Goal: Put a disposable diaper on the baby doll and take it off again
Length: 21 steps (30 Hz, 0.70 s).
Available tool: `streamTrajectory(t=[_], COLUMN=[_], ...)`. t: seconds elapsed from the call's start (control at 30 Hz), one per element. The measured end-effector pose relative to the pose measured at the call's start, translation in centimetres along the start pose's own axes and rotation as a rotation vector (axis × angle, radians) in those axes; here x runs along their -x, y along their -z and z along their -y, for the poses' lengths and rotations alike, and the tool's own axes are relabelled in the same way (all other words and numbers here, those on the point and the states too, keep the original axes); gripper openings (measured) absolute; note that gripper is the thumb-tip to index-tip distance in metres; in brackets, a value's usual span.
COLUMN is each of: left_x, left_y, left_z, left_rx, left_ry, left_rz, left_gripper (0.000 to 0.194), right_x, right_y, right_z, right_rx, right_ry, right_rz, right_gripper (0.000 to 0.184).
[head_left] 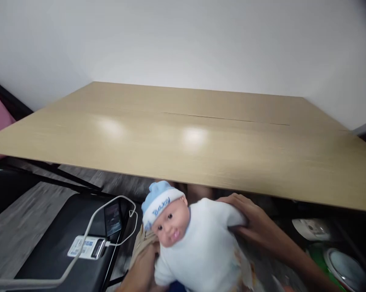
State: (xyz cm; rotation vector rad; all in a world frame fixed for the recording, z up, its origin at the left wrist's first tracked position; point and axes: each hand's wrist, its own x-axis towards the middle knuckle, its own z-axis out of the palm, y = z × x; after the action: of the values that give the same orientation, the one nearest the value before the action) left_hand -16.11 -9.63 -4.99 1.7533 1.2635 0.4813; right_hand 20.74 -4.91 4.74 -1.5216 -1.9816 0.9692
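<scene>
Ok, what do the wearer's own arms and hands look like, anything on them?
Left hand and right hand: both ungloved. Right forearm is slim and bare to the frame edge, no sleeve, watch or markings visible. Left is cut off near the wrist, so its sleeve can't be judged.

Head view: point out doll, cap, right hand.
Doll (202, 241): head view, on the chest of its white top.
Cap (161, 205): head view, on its white band.
Right hand (253, 214): head view, on the back of the hand.
</scene>
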Motion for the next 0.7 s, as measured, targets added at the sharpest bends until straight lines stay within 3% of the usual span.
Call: streamTrajectory(t=[0.17, 0.3, 0.43, 0.57, 0.63, 0.7], left_x=[0.6, 0.2, 1.6, 2.9, 3.1, 3.0], left_y=[1.6, 1.9, 2.3, 3.0, 3.1, 3.2], left_z=[1.1, 2.4, 3.9, 3.8, 3.4, 3.2], left_rx=[-0.237, -0.451, -0.494, -0.445, -0.418, -0.394], left_ry=[-0.072, -0.068, -0.142, -0.185, -0.18, -0.166], left_rz=[0.126, 0.119, 0.118, 0.097, 0.097, 0.098], left_gripper=[0.048, 0.046, 0.049, 0.058, 0.057, 0.057], right_x=[-1.9, -1.9, 0.8, 3.8, 5.2, 6.4], right_y=[-5.6, -8.1, -8.0, -6.6, -6.1, -6.1], right_z=[-4.7, -9.0, -12.7, -17.8, -19.9, -20.8], right_rx=[-0.032, -0.089, -0.285, -0.691, -0.633, -0.425], right_ry=[-0.013, -0.098, -0.159, -0.308, -0.331, -0.304], right_rz=[-0.057, -0.058, -0.126, -0.404, -0.445, -0.407], right_gripper=[0.052, 0.048, 0.052, 0.067, 0.081, 0.09])
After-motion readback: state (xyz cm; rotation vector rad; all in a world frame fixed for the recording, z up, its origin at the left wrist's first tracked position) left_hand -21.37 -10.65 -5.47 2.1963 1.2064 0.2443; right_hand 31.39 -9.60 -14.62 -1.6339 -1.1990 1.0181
